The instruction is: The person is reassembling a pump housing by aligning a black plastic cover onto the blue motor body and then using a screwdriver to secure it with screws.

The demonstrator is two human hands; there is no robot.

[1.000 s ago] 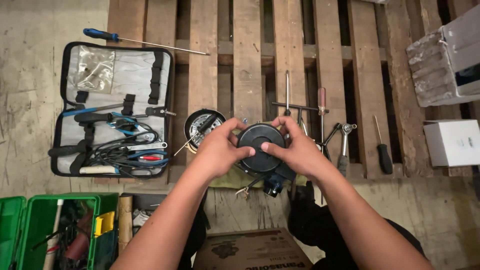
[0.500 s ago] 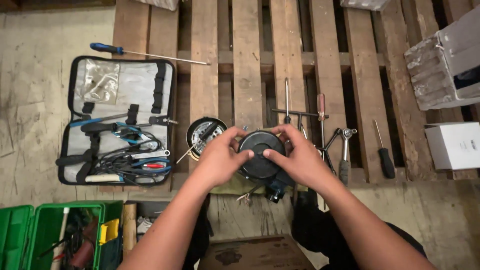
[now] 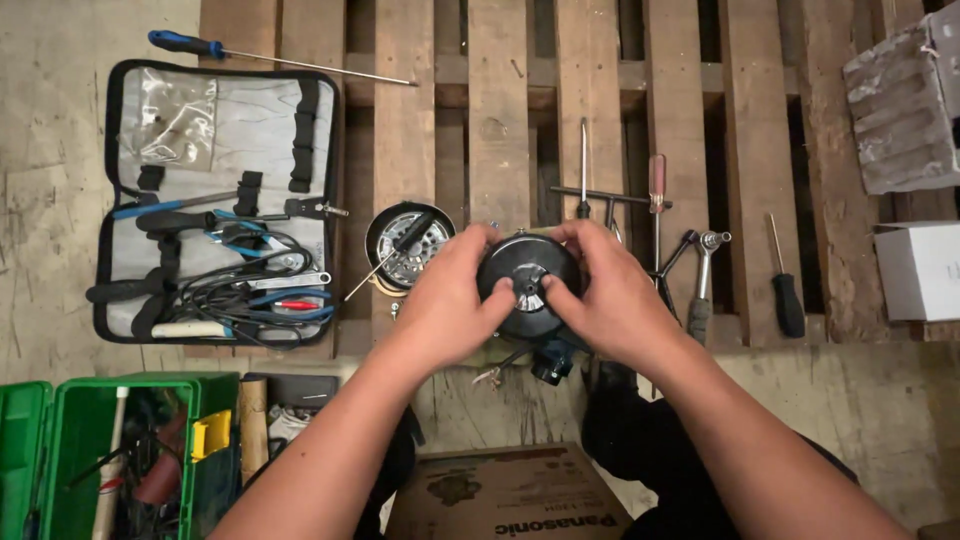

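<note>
1. Head view, the hands: the left hand (image 3: 450, 300) and the right hand (image 3: 605, 295) are both wrapped round a round black motor (image 3: 525, 285), fingers curled over its upper rim and both thumbs pressed on its face close to the shiny hub in the middle. Both hands are grasping the motor; neither is free.

2. Head view, where the motor is: it sits at the near edge of a wooden pallet (image 3: 500, 120), in front of the person, with thin wires (image 3: 500, 365) and a small dark part hanging below it over the concrete floor (image 3: 880, 420).

3. Head view, round about: just left of the left hand lies a round metal cover (image 3: 400, 245) with a small screwdriver (image 3: 385, 262) laid across it. Further left is an open tool pouch (image 3: 215, 205), and a long blue-handled screwdriver (image 3: 270, 58) lies above it. To the right of the right hand lie a red-handled screwdriver (image 3: 657, 185), a ratchet wrench (image 3: 702, 280) and a black-handled screwdriver (image 3: 787, 290). A green toolbox (image 3: 60, 450) stands at the lower left, a cardboard box (image 3: 510, 495) near the person's knees, and a white box (image 3: 920, 268) at the right edge.

4. What could go wrong, as I judge it: the motor rests near the pallet's edge, so a slipping thumb could tip it to the floor. The hanging wires could snag or strain if the motor is turned or lifted. An elbow could knock the cover and its screwdriver into a gap between the slats.
</note>
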